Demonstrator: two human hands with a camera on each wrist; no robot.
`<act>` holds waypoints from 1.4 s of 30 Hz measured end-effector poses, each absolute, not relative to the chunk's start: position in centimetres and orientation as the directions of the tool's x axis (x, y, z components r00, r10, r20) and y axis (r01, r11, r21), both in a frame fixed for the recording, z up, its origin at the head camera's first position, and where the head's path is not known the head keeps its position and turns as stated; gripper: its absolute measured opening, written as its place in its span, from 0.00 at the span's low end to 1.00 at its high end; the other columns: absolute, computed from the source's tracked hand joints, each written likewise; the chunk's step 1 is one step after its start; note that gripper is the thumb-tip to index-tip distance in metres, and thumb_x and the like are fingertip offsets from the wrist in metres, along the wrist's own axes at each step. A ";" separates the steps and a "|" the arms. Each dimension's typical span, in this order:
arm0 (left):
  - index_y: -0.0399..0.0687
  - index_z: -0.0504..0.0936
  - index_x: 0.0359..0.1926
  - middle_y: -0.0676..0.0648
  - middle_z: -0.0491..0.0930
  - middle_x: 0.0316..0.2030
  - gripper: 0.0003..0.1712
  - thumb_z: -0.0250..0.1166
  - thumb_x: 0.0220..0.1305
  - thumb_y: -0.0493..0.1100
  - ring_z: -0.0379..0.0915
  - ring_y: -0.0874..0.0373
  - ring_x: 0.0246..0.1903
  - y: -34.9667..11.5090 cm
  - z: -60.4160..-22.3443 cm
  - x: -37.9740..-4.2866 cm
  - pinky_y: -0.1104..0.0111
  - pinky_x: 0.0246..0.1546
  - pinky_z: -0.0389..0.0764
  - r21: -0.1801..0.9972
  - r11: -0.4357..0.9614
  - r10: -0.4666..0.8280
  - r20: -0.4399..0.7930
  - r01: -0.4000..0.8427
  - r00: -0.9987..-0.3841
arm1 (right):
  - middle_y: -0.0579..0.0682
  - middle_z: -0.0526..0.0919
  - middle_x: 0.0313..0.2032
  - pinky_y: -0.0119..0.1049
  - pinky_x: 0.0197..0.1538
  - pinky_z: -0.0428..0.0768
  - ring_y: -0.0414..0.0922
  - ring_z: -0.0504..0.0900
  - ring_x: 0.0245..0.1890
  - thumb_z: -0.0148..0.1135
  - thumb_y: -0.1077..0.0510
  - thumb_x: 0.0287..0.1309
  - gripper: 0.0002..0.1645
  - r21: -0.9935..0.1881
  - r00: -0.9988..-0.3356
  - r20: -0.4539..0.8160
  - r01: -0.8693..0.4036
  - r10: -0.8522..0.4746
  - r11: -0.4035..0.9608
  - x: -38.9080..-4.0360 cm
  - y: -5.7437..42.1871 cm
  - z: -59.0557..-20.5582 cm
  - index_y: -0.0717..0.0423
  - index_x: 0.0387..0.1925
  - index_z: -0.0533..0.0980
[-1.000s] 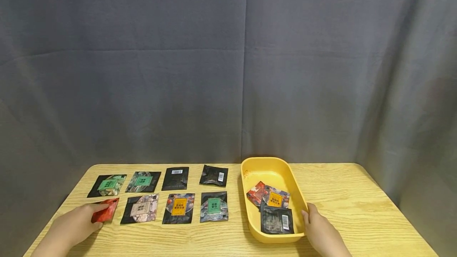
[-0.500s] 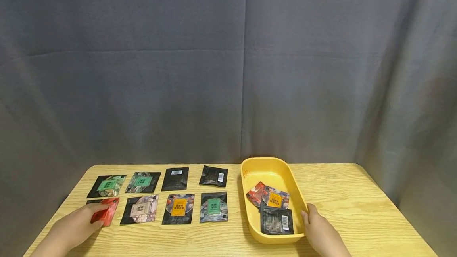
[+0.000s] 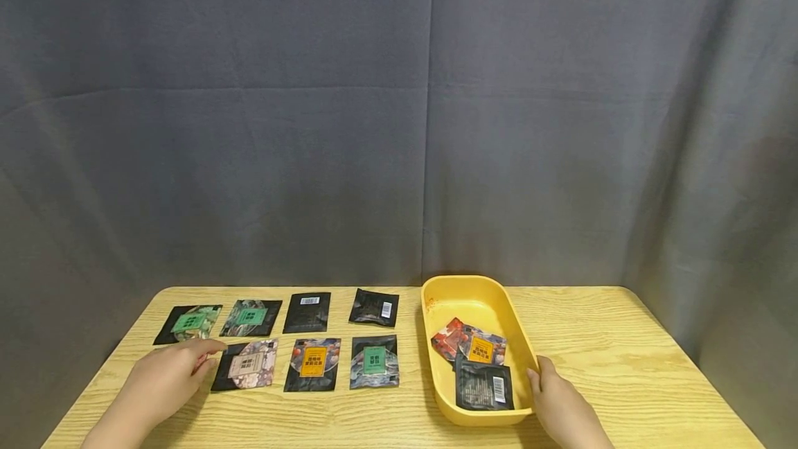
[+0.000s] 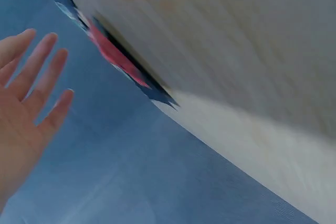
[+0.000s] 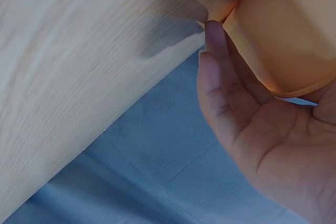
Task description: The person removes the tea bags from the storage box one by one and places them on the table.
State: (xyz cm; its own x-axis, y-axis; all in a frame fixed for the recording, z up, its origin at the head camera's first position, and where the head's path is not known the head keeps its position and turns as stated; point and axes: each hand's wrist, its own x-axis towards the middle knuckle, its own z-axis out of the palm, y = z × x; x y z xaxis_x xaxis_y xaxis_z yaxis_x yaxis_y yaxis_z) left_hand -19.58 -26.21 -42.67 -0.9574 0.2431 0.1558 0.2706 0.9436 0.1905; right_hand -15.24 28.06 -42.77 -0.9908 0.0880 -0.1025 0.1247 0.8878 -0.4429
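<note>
My left hand (image 3: 163,378) is over the left end of the front row of sachets, index finger and thumb apart. A bit of red shows between them in the head view. In the left wrist view its fingers (image 4: 44,77) are spread, apart from a red-and-black sachet (image 4: 118,56) on the table. Just right of that hand lies a pink-labelled sachet (image 3: 249,364). My right hand (image 3: 564,404) grips the near right corner of a yellow tray (image 3: 480,418), thumb at the rim and fingers curled below. Inside lie a red sachet (image 3: 445,339), an orange-labelled one (image 3: 483,347) and a black one (image 3: 476,385).
Two rows of sachets cover the left half of the wooden table (image 3: 598,331). In front are an orange-labelled sachet (image 3: 312,364) and a green-labelled one (image 3: 374,362). Behind are black sachets (image 3: 306,312) and green-labelled ones (image 3: 251,317). A grey curtain (image 3: 312,123) hangs behind.
My left hand was on the red sachet and has moved right and slightly up, now covering most of that spot. The right hand and tray have stayed put.
</note>
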 end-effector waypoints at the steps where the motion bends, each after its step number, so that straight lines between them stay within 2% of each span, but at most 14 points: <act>1: 0.49 0.86 0.49 0.47 0.85 0.37 0.13 0.68 0.63 0.39 0.69 0.60 0.19 -25.7 -42.6 -19.6 0.65 0.19 0.67 0.191 0.942 0.245 0.168 0.275 -0.955 | 0.76 0.77 0.50 0.63 0.48 0.77 0.70 0.78 0.50 0.41 0.54 0.77 0.30 -0.444 -0.991 -0.105 0.125 0.088 0.887 -15.2 28.1 -42.8 0.80 0.62 0.59; 5: 0.53 0.87 0.48 0.48 0.86 0.43 0.13 0.69 0.62 0.41 0.80 0.55 0.29 -23.5 -42.3 -19.6 0.60 0.24 0.76 0.204 0.929 0.267 0.209 0.308 -0.941 | 0.76 0.77 0.50 0.63 0.49 0.77 0.70 0.78 0.50 0.41 0.55 0.77 0.30 -0.446 -0.990 -0.110 0.132 0.092 0.885 -15.2 27.9 -42.8 0.80 0.62 0.59; 7: 0.55 0.87 0.47 0.49 0.86 0.42 0.12 0.70 0.62 0.42 0.83 0.51 0.34 -22.4 -42.3 -19.6 0.55 0.31 0.81 0.209 0.922 0.280 0.226 0.327 -0.933 | 0.76 0.77 0.50 0.63 0.49 0.76 0.69 0.78 0.51 0.41 0.55 0.77 0.29 -0.444 -0.989 -0.114 0.136 0.095 0.886 -15.2 27.9 -42.8 0.80 0.62 0.59; 8: 0.56 0.87 0.47 0.50 0.86 0.42 0.12 0.70 0.62 0.42 0.82 0.51 0.35 -21.9 -42.3 -19.6 0.55 0.30 0.80 0.216 0.917 0.286 0.226 0.334 -0.931 | 0.76 0.77 0.50 0.63 0.49 0.76 0.70 0.78 0.51 0.41 0.55 0.77 0.29 -0.442 -0.989 -0.112 0.135 0.094 0.887 -15.2 27.9 -42.8 0.80 0.62 0.59; 9: 0.56 0.87 0.47 0.50 0.86 0.44 0.12 0.70 0.62 0.42 0.83 0.49 0.39 -21.4 -42.3 -19.6 0.54 0.34 0.82 0.214 0.914 0.294 0.234 0.344 -0.927 | 0.76 0.77 0.50 0.63 0.49 0.77 0.70 0.78 0.50 0.41 0.55 0.77 0.29 -0.440 -0.990 -0.107 0.131 0.093 0.888 -15.2 27.9 -42.8 0.80 0.62 0.59; 12: 0.58 0.87 0.46 0.52 0.86 0.44 0.11 0.69 0.63 0.43 0.83 0.48 0.43 -19.9 -42.2 -19.6 0.50 0.39 0.82 0.206 0.912 0.304 0.242 0.355 -0.921 | 0.76 0.77 0.50 0.63 0.49 0.77 0.70 0.78 0.51 0.41 0.55 0.77 0.30 -0.436 -0.990 -0.105 0.129 0.092 0.891 -15.1 27.9 -42.8 0.80 0.62 0.59; 21: 0.61 0.87 0.47 0.55 0.85 0.45 0.10 0.68 0.64 0.46 0.82 0.53 0.43 -15.4 -41.4 -19.7 0.52 0.46 0.81 0.219 0.889 0.350 0.239 0.401 -0.906 | 0.76 0.78 0.47 0.64 0.47 0.77 0.70 0.79 0.48 0.42 0.55 0.77 0.28 -0.439 -0.994 -0.072 0.107 0.084 0.892 -15.0 27.9 -42.8 0.79 0.61 0.60; 32: 0.59 0.87 0.46 0.57 0.85 0.44 0.09 0.67 0.66 0.44 0.82 0.59 0.44 -11.1 -41.4 -20.1 0.56 0.49 0.81 0.188 0.783 0.522 0.321 0.593 -0.790 | 0.74 0.80 0.43 0.64 0.44 0.78 0.69 0.80 0.46 0.42 0.57 0.76 0.25 -0.447 -0.997 -0.033 0.081 0.074 0.891 -15.0 28.0 -42.9 0.78 0.59 0.61; 42: 0.59 0.87 0.47 0.58 0.85 0.45 0.09 0.65 0.68 0.45 0.81 0.58 0.47 -7.7 -41.3 -20.1 0.56 0.53 0.79 0.210 0.716 0.594 0.317 0.666 -0.739 | 0.76 0.79 0.44 0.63 0.45 0.78 0.70 0.80 0.46 0.41 0.56 0.77 0.27 -0.436 -0.996 -0.063 0.089 0.068 0.896 -15.0 28.0 -42.8 0.80 0.60 0.60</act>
